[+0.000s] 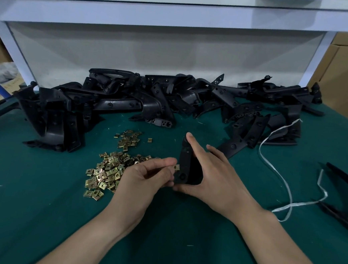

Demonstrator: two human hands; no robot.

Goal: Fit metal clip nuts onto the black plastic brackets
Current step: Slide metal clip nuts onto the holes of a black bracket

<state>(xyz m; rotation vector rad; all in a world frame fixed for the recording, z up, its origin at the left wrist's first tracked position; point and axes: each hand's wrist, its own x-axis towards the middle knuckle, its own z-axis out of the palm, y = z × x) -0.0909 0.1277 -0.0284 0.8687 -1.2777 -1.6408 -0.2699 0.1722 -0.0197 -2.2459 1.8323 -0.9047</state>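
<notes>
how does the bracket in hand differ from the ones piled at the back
The held bracket is gripped by the right hand; the piled brackets lie jumbled on the table. A clip nut, pinched by the left hand, is at the held bracket's edge; no hand touches the piled brackets. Both are black.

A green-covered table [37, 215] sits under a white shelf [178, 13], with cardboard boxes [344, 76] at right.

The table cover [37, 215] is a plain dark teal-green. The heaped brackets [151, 96] are matte black, as is the held bracket [185, 166]. The loose clip nuts [105, 174] are shiny brassy gold, like the held clip nut [176, 167]. The string [274, 167] is white. The shelf frame [178, 15] is pale bluish white, and the cardboard box [343, 82] is brown.
</notes>
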